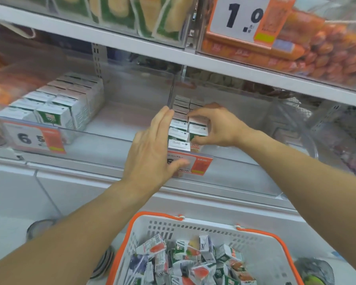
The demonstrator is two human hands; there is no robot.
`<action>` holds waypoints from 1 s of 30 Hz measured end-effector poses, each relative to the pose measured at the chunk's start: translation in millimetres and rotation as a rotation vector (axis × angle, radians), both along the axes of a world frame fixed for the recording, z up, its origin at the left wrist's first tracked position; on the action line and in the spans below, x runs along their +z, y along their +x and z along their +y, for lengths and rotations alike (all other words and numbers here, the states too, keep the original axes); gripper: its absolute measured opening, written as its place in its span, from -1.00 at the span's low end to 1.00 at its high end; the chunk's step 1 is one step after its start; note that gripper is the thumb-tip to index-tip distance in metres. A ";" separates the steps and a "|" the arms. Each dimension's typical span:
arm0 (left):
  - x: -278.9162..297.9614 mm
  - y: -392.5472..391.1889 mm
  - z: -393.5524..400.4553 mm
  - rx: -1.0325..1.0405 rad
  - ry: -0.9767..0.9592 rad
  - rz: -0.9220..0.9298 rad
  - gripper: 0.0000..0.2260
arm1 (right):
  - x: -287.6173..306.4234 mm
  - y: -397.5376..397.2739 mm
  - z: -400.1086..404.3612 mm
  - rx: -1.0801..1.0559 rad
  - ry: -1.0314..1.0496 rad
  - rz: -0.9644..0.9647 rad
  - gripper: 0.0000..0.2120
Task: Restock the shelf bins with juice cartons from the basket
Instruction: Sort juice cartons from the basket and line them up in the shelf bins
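**Both hands at the carton rows in the clear bin**

I see the left hand (154, 149), fingers straight and together, lying flat against the left side of the two rows of small white juice cartons (180, 128) in the clear plastic shelf bin (245, 159). My right hand (214, 126) pinches the right row between thumb and curled fingers. The left hand covers the orange-and-white price tag (195, 163)'s digits. Below the bin, the white basket with orange rim (195, 225) holds jumbled cartons, cut off by the frame's edge.
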State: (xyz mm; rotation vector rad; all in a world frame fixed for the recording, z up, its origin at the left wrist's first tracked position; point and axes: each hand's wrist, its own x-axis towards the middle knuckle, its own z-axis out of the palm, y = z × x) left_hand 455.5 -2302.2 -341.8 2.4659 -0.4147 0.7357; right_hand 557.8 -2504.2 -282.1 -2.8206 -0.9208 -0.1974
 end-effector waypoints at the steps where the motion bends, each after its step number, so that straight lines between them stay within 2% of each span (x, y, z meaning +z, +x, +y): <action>1: -0.1 0.1 -0.4 -0.001 -0.004 0.001 0.03 | -2.7 1.4 -1.2 -0.009 0.001 -0.012 -0.36; 4: 0.0 0.0 -0.7 -0.003 -0.012 0.000 0.02 | -9.0 3.4 -6.1 -0.035 -0.039 -0.063 -0.32; 8: 0.0 0.0 -0.2 0.000 -0.012 -0.012 0.01 | -13.7 0.1 -7.8 -0.070 -0.033 -0.078 -0.39; 12: -1.0 0.7 -0.7 0.004 -0.023 -0.005 0.01 | -11.3 -2.9 -11.3 -0.140 0.022 0.008 -0.33; 15: -1.2 0.7 -1.1 0.009 -0.034 -0.009 0.02 | -13.3 -2.8 -10.6 -0.184 0.119 0.092 -0.42; 20: 0.1 -0.1 -1.7 0.007 -0.050 -0.001 -0.03 | 3.1 -29.0 -8.8 -0.203 0.151 0.171 -0.44; 21: 0.3 -2.4 -3.5 0.007 -0.065 0.015 -0.06 | 6.7 -39.6 -14.4 -0.198 0.145 0.131 -0.47; 23: 1.4 -9.9 -10.0 0.064 -0.057 0.050 -0.10 | 9.4 -73.4 -29.0 -0.197 0.258 -0.051 -0.67; 24: 3.5 -15.3 -14.9 0.102 -0.038 0.020 -0.16 | 7.5 -96.2 -35.2 -0.198 0.373 -0.139 -0.80; 26: 11.6 -28.3 -28.5 0.054 -0.023 -0.190 -0.44 | -4.2 -142.5 -48.4 -0.207 0.583 -0.207 -0.93; 28: 16.0 -41.6 -43.6 -0.191 -0.069 -0.319 -0.78 | -27.8 -178.2 -64.5 -0.228 0.679 -0.072 -0.92; 29: 13.7 -47.8 -51.3 -0.326 -0.081 -0.251 -0.88 | -43.4 -190.4 -74.7 -0.242 0.682 0.051 -0.91; 30: 7.5 -52.7 -60.0 -0.420 -0.062 -0.098 -0.93 | -61.5 -199.1 -86.5 -0.267 0.665 0.193 -0.92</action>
